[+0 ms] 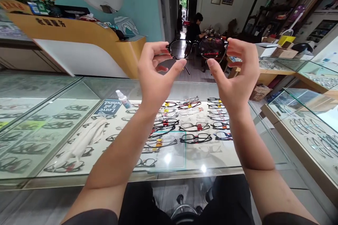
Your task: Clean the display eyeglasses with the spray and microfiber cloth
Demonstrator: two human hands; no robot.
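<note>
A pair of dark-lensed sunglasses (212,48) with a black frame is held up at arm's length above the counter. My left hand (155,70) grips its left end, with fingers behind and the thumb below the lens. At the other end, my right hand (239,68) pinches the frame near the hinge. Red lettering shows on the right lens. One temple hangs down behind the left lens. Below my arms, several eyeglasses (195,137) lie in rows in the glass display case (185,174).
On the glass top are a white spray bottle (123,99) and a white cloth (88,142). Another glass case (311,133) stands at right. Behind at left is a yellow-and-white desk (105,42). A person in black (195,30) sits in the background.
</note>
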